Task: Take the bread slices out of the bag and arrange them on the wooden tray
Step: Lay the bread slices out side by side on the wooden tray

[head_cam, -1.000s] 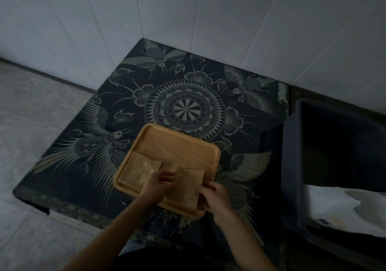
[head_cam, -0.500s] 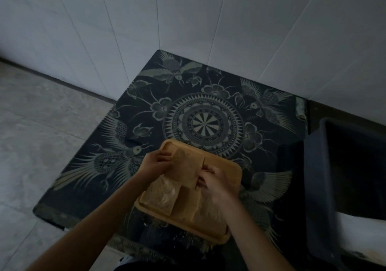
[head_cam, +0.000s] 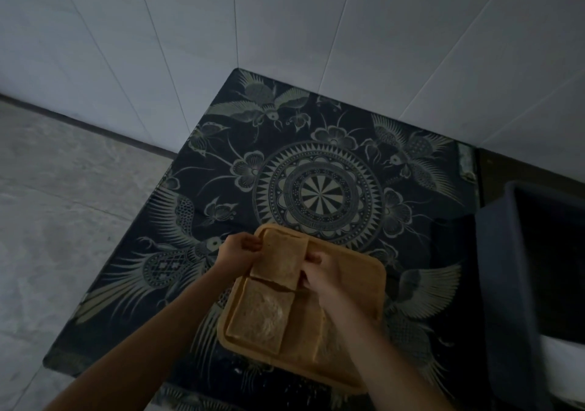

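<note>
A wooden tray (head_cam: 364, 271) lies on the near part of the patterned table. At its far left corner a bread slice (head_cam: 280, 260) is held at both sides: my left hand (head_cam: 239, 250) grips its left edge, my right hand (head_cam: 316, 268) its right edge. A second bread slice (head_cam: 261, 315) lies flat on the tray's near left part. A third slice (head_cam: 305, 328) lies beside it toward the middle, partly under my right forearm. No bread bag shows on the table.
The dark table cloth (head_cam: 319, 189) has a round pattern and birds. A dark bin (head_cam: 538, 268) stands right of the table, with something white at its bottom edge. White tiled walls rise behind; grey floor lies left.
Both hands carried a slice from the tray's near middle to its far left corner. One more slice now lies in the tray's near part. The camera view shifted closer.
</note>
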`<action>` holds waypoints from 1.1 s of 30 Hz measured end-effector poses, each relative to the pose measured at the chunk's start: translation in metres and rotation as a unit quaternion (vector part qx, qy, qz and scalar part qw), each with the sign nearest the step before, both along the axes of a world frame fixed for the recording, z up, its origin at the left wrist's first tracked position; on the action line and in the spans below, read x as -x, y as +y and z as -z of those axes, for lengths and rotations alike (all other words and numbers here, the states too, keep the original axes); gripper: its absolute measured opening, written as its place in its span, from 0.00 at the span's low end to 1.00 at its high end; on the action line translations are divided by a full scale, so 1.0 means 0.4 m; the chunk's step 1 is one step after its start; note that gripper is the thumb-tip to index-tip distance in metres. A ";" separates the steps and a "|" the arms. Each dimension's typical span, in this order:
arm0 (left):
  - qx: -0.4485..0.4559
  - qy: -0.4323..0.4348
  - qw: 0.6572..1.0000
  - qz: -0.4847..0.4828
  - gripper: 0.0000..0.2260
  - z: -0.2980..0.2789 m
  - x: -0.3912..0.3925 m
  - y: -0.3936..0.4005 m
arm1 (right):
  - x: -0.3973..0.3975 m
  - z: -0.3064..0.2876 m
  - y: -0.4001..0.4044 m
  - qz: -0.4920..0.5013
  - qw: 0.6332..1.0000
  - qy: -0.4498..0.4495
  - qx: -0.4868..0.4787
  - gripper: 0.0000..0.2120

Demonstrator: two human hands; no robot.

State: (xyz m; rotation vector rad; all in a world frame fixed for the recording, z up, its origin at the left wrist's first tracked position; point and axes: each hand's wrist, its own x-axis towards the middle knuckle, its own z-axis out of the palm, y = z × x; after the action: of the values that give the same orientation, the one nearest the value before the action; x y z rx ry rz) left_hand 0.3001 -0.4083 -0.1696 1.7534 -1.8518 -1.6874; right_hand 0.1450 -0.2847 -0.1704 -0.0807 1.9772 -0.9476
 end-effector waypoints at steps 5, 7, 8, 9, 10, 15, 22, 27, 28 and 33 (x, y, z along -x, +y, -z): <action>0.045 -0.021 0.998 0.031 0.15 -0.002 -0.005 -0.006 | -0.003 0.014 0.003 -0.015 1.000 0.015 -0.014 0.04; 0.058 -0.026 0.997 0.035 0.15 -0.006 -0.010 -0.008 | -0.004 0.013 0.005 -0.018 0.999 0.024 -0.010 0.09; 0.066 -0.029 0.997 0.039 0.15 -0.007 -0.013 -0.007 | -0.004 0.014 0.008 -0.021 0.999 0.028 -0.007 0.12; 0.069 -0.031 0.996 0.043 0.14 -0.007 -0.015 -0.006 | -0.004 0.015 0.011 -0.023 0.999 0.031 -0.004 0.13; 0.067 -0.030 0.996 0.044 0.13 -0.008 -0.016 -0.005 | -0.005 0.015 0.014 -0.026 0.999 0.030 -0.002 0.13; 0.060 -0.026 0.997 0.046 0.12 -0.009 -0.016 -0.004 | -0.008 0.011 0.018 -0.033 0.999 0.033 0.013 0.16; 0.078 -0.039 0.995 0.049 0.12 -0.017 -0.022 0.009 | -0.008 0.015 0.030 -0.043 0.999 0.008 0.021 0.14; 0.091 -0.063 0.993 0.045 0.11 -0.037 -0.036 0.025 | -0.010 0.017 0.065 -0.063 0.998 0.027 -0.017 0.19; 0.092 -0.068 0.992 0.049 0.10 -0.043 -0.042 0.031 | -0.011 0.017 0.077 -0.064 0.998 0.019 -0.021 0.19; 0.084 -0.085 0.991 0.056 0.10 -0.049 -0.079 0.060 | -0.045 0.007 0.117 -0.102 0.994 -0.017 -0.029 0.16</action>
State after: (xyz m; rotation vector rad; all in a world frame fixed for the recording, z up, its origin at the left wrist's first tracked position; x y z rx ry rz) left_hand 0.3318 -0.3842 -0.1500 1.8058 -2.1313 -1.4038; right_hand 0.1630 -0.2377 -0.1733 -0.2286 1.9212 -0.7541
